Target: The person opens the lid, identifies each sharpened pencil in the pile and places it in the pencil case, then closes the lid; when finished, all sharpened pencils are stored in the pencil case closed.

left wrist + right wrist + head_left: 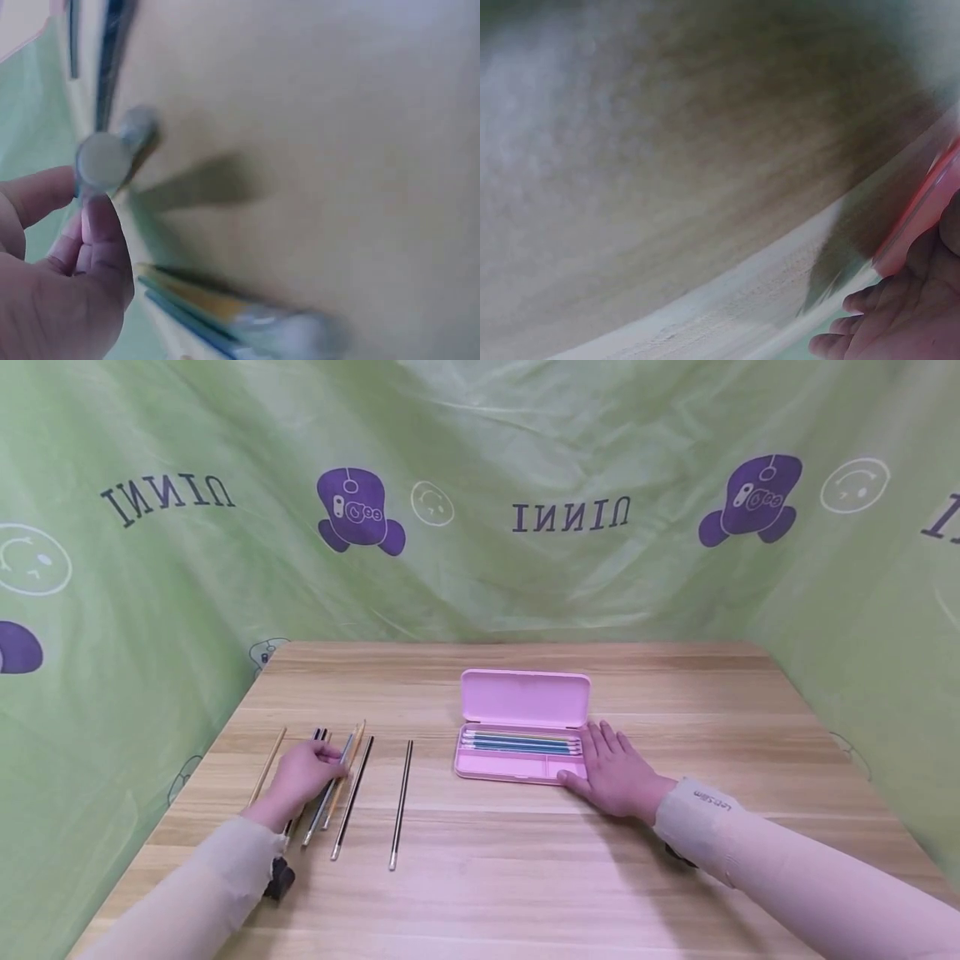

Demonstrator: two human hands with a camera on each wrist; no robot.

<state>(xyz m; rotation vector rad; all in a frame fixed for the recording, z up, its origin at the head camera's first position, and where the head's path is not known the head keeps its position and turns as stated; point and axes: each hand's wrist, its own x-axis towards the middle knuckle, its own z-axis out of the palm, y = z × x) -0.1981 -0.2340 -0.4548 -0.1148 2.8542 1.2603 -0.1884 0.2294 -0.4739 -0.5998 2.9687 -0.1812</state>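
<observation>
Between thumb and fingertips, my left hand (306,774) pinches a bluish pencil (318,814) on the left side of the table. In the left wrist view its round end (104,162) faces the camera, and a shadow falls beside it. Loose pencils lie around that hand, among them a black striped pencil (352,797) and a yellow one (336,802). A pink pencil case (498,766) lies with its lid (525,697) raised; several blue-green pencils (521,743) lie in its back compartment. My right hand (618,772) rests with fingers extended against the case's right end, thumb at the front corner.
Another black striped pencil (401,806) lies apart, between the left group and the case. A plain wooden pencil (268,764) is at the far left. A green printed curtain (480,585) surrounds the wooden table (525,877) at the back and sides.
</observation>
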